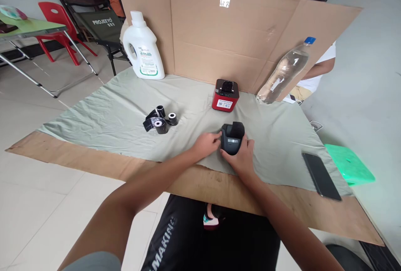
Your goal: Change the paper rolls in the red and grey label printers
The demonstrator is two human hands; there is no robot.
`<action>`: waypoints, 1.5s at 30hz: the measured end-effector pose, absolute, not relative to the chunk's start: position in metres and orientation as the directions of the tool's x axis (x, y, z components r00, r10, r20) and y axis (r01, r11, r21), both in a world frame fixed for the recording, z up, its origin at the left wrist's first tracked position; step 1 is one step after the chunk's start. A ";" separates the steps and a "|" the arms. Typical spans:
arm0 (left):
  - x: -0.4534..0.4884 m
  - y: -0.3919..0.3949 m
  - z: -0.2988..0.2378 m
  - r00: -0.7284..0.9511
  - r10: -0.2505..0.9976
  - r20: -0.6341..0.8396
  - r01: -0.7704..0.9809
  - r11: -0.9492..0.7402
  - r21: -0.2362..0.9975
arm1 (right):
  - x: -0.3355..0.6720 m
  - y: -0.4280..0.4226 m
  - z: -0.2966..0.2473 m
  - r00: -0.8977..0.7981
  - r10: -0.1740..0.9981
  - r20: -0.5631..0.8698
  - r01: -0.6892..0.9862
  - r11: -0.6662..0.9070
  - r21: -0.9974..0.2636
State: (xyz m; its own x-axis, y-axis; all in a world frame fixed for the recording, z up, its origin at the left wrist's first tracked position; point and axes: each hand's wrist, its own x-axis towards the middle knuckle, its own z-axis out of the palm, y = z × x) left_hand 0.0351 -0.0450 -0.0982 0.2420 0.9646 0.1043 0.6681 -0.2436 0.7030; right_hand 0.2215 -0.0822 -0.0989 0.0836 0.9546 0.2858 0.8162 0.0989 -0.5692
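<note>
A small dark grey portable printer [231,142] sits on the cloth near the table's front, with a black paper strip [238,129] standing up from its top. My right hand [242,158] wraps around its right side and front, thumb along the lower edge. At the printer's left side, my left hand [206,144] has its fingers curled in, and a fingertip touches the casing. Behind it stands a red and black box-shaped device [225,95] with a white label. To the left lie several black paper rolls [161,127], one partly unrolled.
A white detergent jug [144,49] and a leaning clear bottle [285,72] with a blue cap stand against the cardboard screen [219,37]. A black phone [321,175] lies at right. Beyond the table are a green stool [351,164], chairs and other people.
</note>
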 end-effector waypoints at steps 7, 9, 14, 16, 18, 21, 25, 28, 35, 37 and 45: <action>0.031 -0.044 -0.089 0.197 0.974 0.112 0.527 -0.202 0.826 | 0.221 -0.080 -0.095 0.100 0.964 0.247 0.777 0.080 -0.625; 0.031 -0.046 -0.089 0.202 0.969 0.141 0.527 -0.229 0.819 | 0.221 -0.080 -0.095 0.104 0.964 0.246 0.766 0.080 -0.638; 0.029 -0.045 -0.091 0.224 0.964 0.145 0.471 -0.238 0.850 | 0.221 -0.080 -0.093 0.101 0.962 0.253 0.752 0.093 -0.653; 0.030 -0.043 -0.089 0.231 0.965 0.124 0.466 -0.221 0.857 | 0.221 -0.081 -0.093 0.102 0.961 0.256 0.747 0.096 -0.658; 0.032 -0.040 -0.084 0.213 0.974 0.075 0.514 -0.177 0.840 | 0.220 -0.081 -0.094 0.087 0.961 0.262 0.745 0.111 -0.657; 0.037 -0.035 -0.076 0.158 0.987 0.001 0.623 -0.101 0.776 | 0.219 -0.082 -0.095 0.068 0.959 0.275 0.756 0.131 -0.642; 0.042 -0.031 -0.073 0.147 0.989 -0.011 0.685 -0.094 0.722 | 0.218 -0.083 -0.096 0.077 0.960 0.269 0.776 0.112 -0.620; 0.042 -0.030 -0.077 0.151 0.988 0.031 0.657 -0.124 0.744 | 0.219 -0.082 -0.098 0.063 0.959 0.276 0.785 0.124 -0.608; 0.038 -0.027 -0.082 0.110 0.991 0.070 0.572 -0.121 0.811 | 0.226 -0.075 -0.103 0.022 0.938 0.347 0.697 0.235 -0.678; 0.037 -0.026 -0.083 0.113 0.991 0.072 0.582 -0.125 0.804 | 0.228 -0.073 -0.102 0.021 0.920 0.390 0.667 0.278 -0.691; 0.035 -0.026 -0.085 0.152 0.986 0.066 0.628 -0.148 0.764 | 0.241 -0.076 -0.084 -0.110 0.788 0.605 0.537 0.560 -0.631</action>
State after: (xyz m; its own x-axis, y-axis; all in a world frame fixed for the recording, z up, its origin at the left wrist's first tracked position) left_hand 0.0354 -0.0258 -0.0853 0.1523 0.9861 0.0658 0.6280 -0.1480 0.7640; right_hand 0.2410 -0.0755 -0.0841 -0.1101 0.7883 0.6054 0.5369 0.5597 -0.6312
